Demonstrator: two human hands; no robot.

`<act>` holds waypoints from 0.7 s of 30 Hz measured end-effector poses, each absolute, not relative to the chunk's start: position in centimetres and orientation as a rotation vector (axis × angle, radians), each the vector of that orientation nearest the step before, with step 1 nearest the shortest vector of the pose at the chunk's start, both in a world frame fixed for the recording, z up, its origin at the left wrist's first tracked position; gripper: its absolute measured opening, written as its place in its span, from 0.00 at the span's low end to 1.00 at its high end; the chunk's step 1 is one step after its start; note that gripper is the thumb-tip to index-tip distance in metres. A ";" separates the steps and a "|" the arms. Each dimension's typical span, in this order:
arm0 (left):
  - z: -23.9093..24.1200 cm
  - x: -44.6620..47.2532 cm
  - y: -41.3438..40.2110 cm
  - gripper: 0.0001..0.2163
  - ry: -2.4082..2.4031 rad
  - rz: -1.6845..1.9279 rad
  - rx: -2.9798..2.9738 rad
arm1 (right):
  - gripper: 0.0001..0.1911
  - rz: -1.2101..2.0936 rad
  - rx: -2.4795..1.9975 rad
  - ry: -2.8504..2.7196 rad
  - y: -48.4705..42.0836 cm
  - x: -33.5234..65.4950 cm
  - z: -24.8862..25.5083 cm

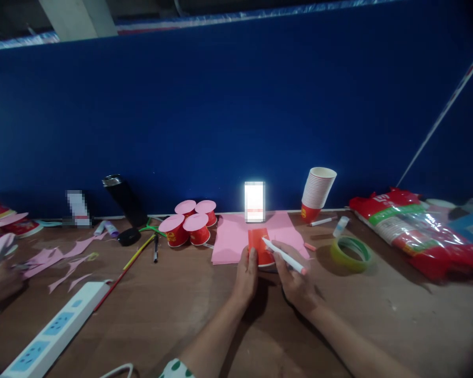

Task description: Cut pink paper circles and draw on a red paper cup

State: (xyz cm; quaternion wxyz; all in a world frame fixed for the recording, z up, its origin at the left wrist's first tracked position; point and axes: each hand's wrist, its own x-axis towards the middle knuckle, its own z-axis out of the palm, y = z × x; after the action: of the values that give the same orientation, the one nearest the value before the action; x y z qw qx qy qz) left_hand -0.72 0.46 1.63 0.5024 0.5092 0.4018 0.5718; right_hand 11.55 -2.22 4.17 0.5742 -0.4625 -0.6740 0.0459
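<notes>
In the head view my left hand (246, 275) grips a red paper cup (259, 242) by its left side, the white rim toward me. My right hand (297, 283) is closed around a white marker (287, 255) with a pinkish end, its tip at the cup's right side. Whether the tip touches the cup I cannot tell. Beneath and behind the cup lies a stack of pink paper (230, 239). Left of it stand several red cups (176, 234) topped with pink paper discs. A leaning stack of paper cups (318, 190) is to the right.
A roll of tape (350, 255), a glue stick (340, 227) and a red plastic bag (405, 226) lie right. Leftward are a black flask (125, 199), its lid (129, 237), a power strip (59, 331) and pink scraps (69, 268). Another person's hand (2, 283) holds scissors at far left.
</notes>
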 end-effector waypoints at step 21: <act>1.9 -0.7 0.4 0.18 0.935 1.369 1.231 | 0.11 0.141 -1.076 -1.568 -2.2 11.6 4.0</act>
State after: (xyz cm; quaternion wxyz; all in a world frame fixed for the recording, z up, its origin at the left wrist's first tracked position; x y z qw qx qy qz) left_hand -0.70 0.44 1.90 0.5126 0.5117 0.3889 0.5694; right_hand 11.62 -2.17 3.98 0.5788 -0.4603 -0.6705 0.0601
